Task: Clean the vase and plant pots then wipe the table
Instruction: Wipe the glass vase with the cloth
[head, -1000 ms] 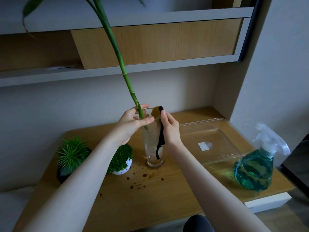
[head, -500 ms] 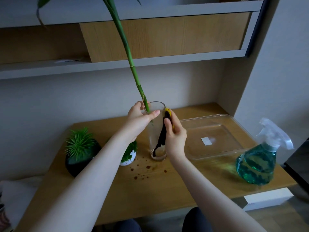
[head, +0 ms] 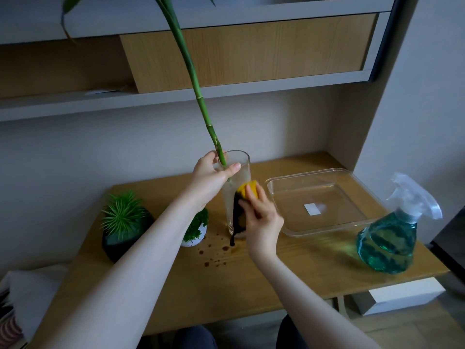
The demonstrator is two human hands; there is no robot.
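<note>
The left hand (head: 211, 177) is gripping the tall clear glass vase (head: 236, 195) at its rim — steadying it upright. The right hand (head: 261, 217) is pinching a yellow-and-black cloth (head: 241, 197) against the vase's right wall.

Yellow-black cloth (head: 245, 197); green stalk (head: 191, 71); teal bottle (head: 387, 243)

The glass vase (head: 237, 195) stands upright near the middle of the table (head: 289, 270). A bamboo stalk (head: 198, 96) stands in the vase and leans up and to the left, in front of the wall shelves (head: 226, 94). The left hand (head: 212, 178) is at the vase rim, around the stalk. The right hand (head: 261, 220) is against the vase's right side, with a sponge (head: 247, 191) between fingers and glass. Left of the vase sit a small round plant pot (head: 195, 233) and, farther left, a larger plant pot (head: 124, 230). Stain spots (head: 214, 250) lie on the table in front of the vase. Right of the vase lies a shallow tray (head: 324, 197); the spray bottle (head: 395, 233) stands at the tray's front right corner, near the table's right edge.
</note>
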